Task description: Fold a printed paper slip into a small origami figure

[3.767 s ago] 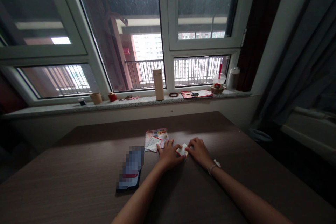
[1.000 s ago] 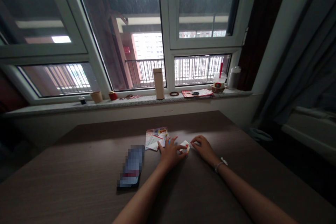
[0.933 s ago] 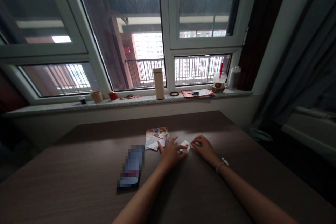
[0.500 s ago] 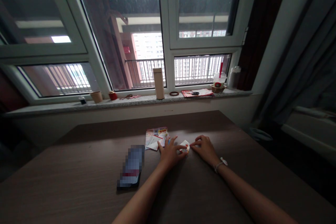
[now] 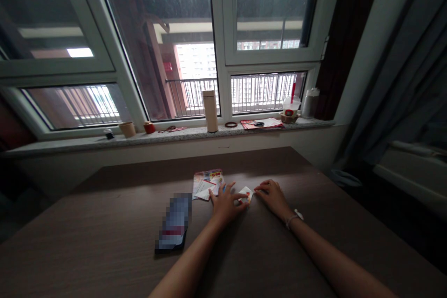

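A small folded piece of white paper with red print [image 5: 246,193] lies on the dark wooden table [image 5: 104,237]. My left hand [image 5: 225,202] rests on its left side, fingers spread, with the forefinger pressing the paper down. My right hand [image 5: 274,195] sits just to the right of the paper, fingers curled, its fingertips at the paper's right edge. A white bracelet is on my right wrist.
Several printed leaflets [image 5: 206,184] lie beyond my left hand. A dark phone [image 5: 174,223] lies to the left. On the windowsill stand a tall beige flask [image 5: 210,111], a paper cup [image 5: 127,129], a drink cup with a red straw [image 5: 289,108] and flat papers [image 5: 261,124].
My right hand has slid a little to the right, off the paper, since the oldest frame. The left hand has stayed pressed on the paper.
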Available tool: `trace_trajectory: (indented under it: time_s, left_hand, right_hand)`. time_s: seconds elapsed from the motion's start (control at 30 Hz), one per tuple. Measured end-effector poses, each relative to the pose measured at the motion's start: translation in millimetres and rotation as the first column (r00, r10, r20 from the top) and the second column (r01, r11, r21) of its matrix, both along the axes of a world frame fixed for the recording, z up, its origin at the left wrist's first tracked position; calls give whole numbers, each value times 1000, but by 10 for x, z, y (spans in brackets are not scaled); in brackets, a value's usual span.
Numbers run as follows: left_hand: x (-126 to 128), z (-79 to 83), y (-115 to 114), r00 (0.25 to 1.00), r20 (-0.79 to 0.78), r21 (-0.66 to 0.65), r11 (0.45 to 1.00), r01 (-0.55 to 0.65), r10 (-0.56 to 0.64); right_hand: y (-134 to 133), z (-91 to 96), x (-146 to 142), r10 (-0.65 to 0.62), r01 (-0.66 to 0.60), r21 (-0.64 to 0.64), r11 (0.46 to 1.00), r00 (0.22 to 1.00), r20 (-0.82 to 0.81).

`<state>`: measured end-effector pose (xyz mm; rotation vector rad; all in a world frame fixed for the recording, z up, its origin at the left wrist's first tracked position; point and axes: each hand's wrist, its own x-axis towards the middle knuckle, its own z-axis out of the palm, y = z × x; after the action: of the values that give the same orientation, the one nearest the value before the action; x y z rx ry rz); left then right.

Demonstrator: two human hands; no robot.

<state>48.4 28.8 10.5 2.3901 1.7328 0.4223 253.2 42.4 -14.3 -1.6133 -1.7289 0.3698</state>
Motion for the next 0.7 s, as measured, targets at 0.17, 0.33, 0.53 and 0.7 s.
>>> trace_trajectory:
  time_s: [0.17,0.33,0.53,0.7]
  left_hand:
    - [-12,-11,1,1000,-22,24,1000,12,-11]
    - [-17,-28,16,999,-32,38,999,31,-30]
    - [-2,-3,2,998,-51,24,999,48,-47]
    - [-4,-8,-10,998,-27,37,997,62,-61]
  right_hand:
    - [-24,7,-18,33,-34,14,999,999,28]
    - [-61,52,-42,55,-56,4,998,995,80]
    - [-53,53,-42,57,-56,-11,998,994,91]
    - [-50,45,-46,64,-63,-9,998,993,103]
